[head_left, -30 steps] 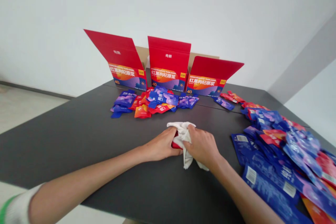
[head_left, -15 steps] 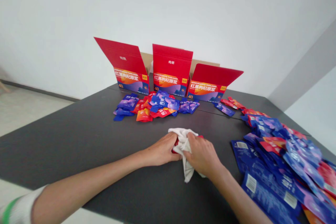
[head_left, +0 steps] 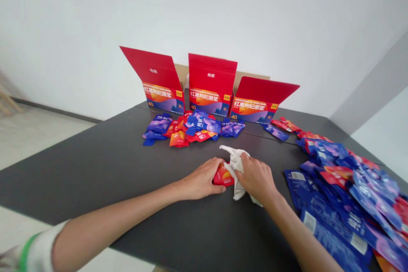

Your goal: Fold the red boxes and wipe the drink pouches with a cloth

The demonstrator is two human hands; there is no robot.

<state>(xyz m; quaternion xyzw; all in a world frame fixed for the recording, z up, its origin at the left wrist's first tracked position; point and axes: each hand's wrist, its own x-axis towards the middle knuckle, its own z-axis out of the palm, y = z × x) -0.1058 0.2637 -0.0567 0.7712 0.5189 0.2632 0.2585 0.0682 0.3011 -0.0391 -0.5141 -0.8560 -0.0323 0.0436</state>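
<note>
Just above the dark table, near its middle, a red and orange pouch is gripped at its left end by my left hand, thumb below and fingers above. My right hand is closed on a crumpled white cloth, which lies against the pouch's right end and covers it. One corner of the cloth sticks up to the left, and its lower part hangs toward the table.
Three open red boxes, the left box, middle box and right box, stand at the back before a white wall. A pile of blue and red pouches lies before them. Many more pouches cover the right side of the table.
The cloth has slid rightward with my right hand, baring the pouch's front. My left hand keeps its hold. The view has shifted slightly.
</note>
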